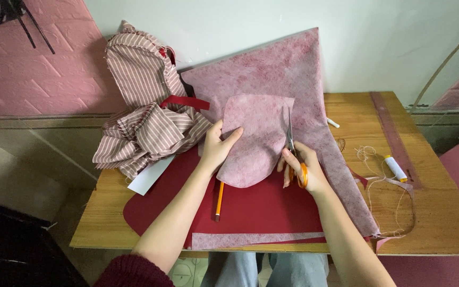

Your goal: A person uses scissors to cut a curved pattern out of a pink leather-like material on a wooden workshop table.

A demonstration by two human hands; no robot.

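The bench carries pink fabric, red cloth, striped cloth far left. The left hand pinches a cut pink piece; the right hand grips scissors at its right edge. A pencil lies beneath, a spool right.

We count two hands: a left hand and a right hand. There is one pair of scissors, one pencil, one spool of thread and one white card on one bench. Striped fabric looks like one heap, perhaps two pieces.
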